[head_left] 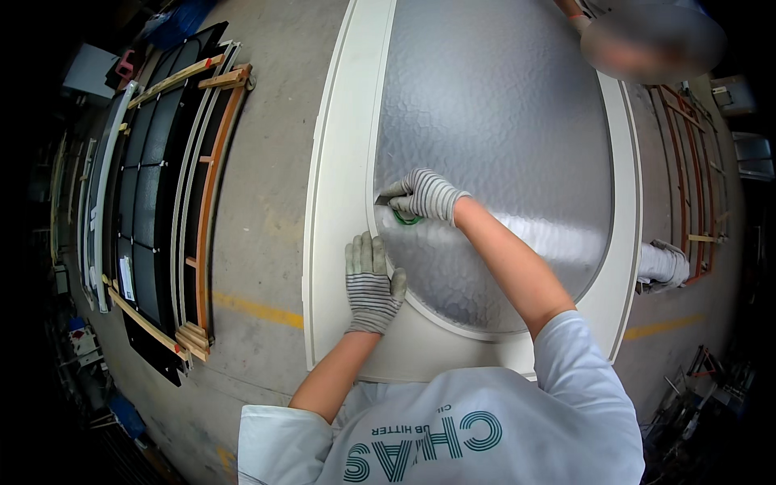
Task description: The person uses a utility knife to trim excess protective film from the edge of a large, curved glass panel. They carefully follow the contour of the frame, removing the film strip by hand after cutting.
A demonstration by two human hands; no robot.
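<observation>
A white door-like panel (343, 153) lies in front of me, with a large rounded pane of rippled glass (485, 129) set in it. My left hand (373, 284), in a striped grey work glove, rests flat on the white frame beside the pane's curved lower-left edge, fingers stretched out. Gloved the same way, my right hand (424, 196) pinches a small dark flat blade-like piece (382, 200) against the inner edge of the frame. The fingers partly cover it, so its full shape is hidden. A curved green thing (408, 219) shows on the glass just below that hand.
Panels and dark gridded frames (145, 194) lean on a wooden-railed rack (218, 186) at left. Another person (582, 20) stands at the far right corner of the panel. At right are an orange-brown rack (683, 162) and a white wrapped bundle (663, 265). Yellow lines (259, 309) cross the floor.
</observation>
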